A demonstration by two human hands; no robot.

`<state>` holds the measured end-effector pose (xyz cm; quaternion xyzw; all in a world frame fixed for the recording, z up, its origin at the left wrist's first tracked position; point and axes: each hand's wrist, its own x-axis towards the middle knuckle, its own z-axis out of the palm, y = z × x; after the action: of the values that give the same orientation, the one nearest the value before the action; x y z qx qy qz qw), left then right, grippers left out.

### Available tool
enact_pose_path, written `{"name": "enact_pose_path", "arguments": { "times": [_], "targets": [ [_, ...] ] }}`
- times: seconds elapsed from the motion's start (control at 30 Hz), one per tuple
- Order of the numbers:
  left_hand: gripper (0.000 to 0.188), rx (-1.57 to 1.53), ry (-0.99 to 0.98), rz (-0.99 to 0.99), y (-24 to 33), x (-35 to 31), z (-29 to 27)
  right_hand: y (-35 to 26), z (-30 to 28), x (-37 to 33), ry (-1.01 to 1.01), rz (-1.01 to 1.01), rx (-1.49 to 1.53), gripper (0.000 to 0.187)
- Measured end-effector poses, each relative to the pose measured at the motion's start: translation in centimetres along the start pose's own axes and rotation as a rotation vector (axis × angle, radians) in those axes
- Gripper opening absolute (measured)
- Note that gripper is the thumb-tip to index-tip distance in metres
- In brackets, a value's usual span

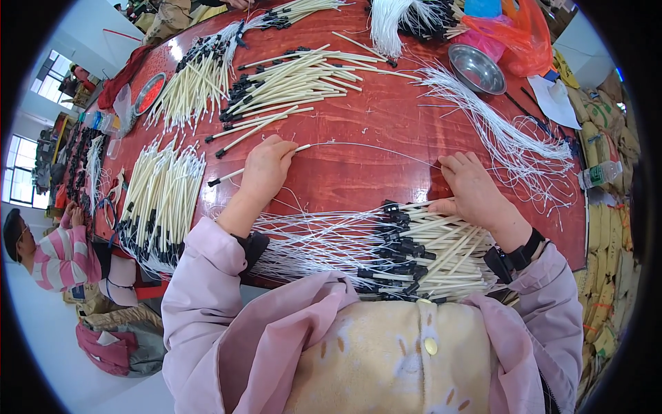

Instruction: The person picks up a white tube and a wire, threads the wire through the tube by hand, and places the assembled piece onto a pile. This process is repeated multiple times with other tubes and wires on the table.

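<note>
My left hand [265, 168] is closed around a thin cream tube [229, 176] with a black end piece, which sticks out on both sides of the fist. A white cord [372, 147] runs from the tube's right tip in a shallow arc to my right hand [477, 188], whose thumb and fingers are pinched near the cord's far end. Below my hands lies a bundle of similar cream tubes [448, 252] with black ends, its long white cords [310, 241] spread leftward. The right hand hovers just above this bundle.
More tube bundles lie at the left [162, 196] and far side [296, 79] of the red table [358, 183]. Loose white cords [496, 124], a metal bowl [477, 69], an orange bag [527, 41] and a plastic bottle [600, 174] are rightward. Another person [65, 255] sits at left.
</note>
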<state>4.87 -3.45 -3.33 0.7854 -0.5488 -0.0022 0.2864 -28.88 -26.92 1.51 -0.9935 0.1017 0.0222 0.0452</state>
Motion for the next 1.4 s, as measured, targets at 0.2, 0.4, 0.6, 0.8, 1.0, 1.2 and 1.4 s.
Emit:
{"name": "enact_pose_path", "arguments": {
  "times": [0.2, 0.4, 0.6, 0.8, 1.0, 1.2, 1.4],
  "targets": [
    [0.015, -0.008, 0.015, 0.034, 0.1, 0.4, 0.4, -0.1, -0.1, 0.1, -0.002, -0.003, -0.025, 0.081],
    [0.017, 0.090, -0.037, -0.003, 1.4, 1.3, 0.2, -0.6, -1.1, 0.2, -0.066, 0.015, -0.028, 0.074],
    [0.015, 0.089, -0.046, -0.006, 0.9, 1.1, 0.4, -0.1, -0.3, -0.2, 0.008, -0.001, 0.004, 0.069],
    [0.014, 0.071, -0.043, -0.001, 1.1, 1.2, 0.4, 0.0, -0.6, 0.1, -0.034, 0.023, 0.014, 0.067],
    [0.018, 0.112, -0.079, 0.169, 2.5, 2.8, 1.7, -0.1, -1.0, 0.2, -0.057, 0.002, 0.008, 0.073],
    [0.013, 0.284, -0.307, 0.483, 10.6, 6.4, 7.7, 0.4, -0.3, -0.4, -0.050, -0.095, -0.007, 0.090],
    [0.014, 0.138, -0.254, 0.595, 19.1, 6.6, 11.2, 3.2, 2.1, -1.1, 0.083, -0.123, 0.040, 0.091]
  ]
}}
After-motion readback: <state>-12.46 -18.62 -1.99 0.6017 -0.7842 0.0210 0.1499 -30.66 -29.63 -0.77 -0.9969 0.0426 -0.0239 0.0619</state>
